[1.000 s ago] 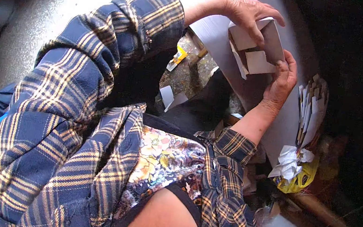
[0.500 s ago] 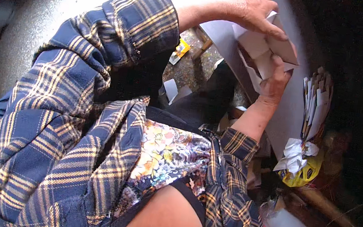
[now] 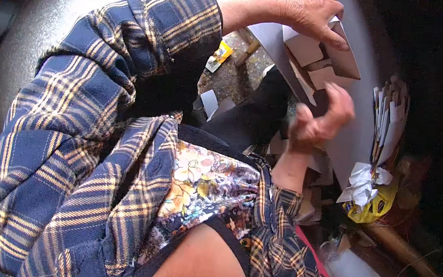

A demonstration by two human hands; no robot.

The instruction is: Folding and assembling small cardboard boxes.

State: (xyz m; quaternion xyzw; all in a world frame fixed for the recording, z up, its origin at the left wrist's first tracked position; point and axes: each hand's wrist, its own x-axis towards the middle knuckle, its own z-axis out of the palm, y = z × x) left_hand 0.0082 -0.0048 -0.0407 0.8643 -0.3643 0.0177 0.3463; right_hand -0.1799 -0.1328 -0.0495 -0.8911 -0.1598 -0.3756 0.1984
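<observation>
An unfolded-topped cardboard box (image 3: 343, 56), white outside and brown-grey inside, stands tilted at the table's near edge with its flaps spread. My left hand (image 3: 313, 15) reaches in from the left and grips the far upper side of it, thumb inside and fingers behind. Just below the box's near flaps, my right hand (image 3: 326, 117) is apart from it, palm up, slightly blurred. Its thumb stands away from the loosely bent fingers and nothing shows between them. The box's far side is hidden by my left hand.
On the right, a stack of flat folded cartons (image 3: 385, 121) stands by the table edge (image 3: 362, 111). Below it are crumpled white paper (image 3: 363, 187) and a yellow plastic bag (image 3: 376, 206). A yellow packet (image 3: 220, 57) and paper scraps (image 3: 209, 103) lie on the floor.
My right hand has let go of the box's near flaps and drawn back toward me, its fingers loosening. My left hand stays on the box, which has barely shifted.
</observation>
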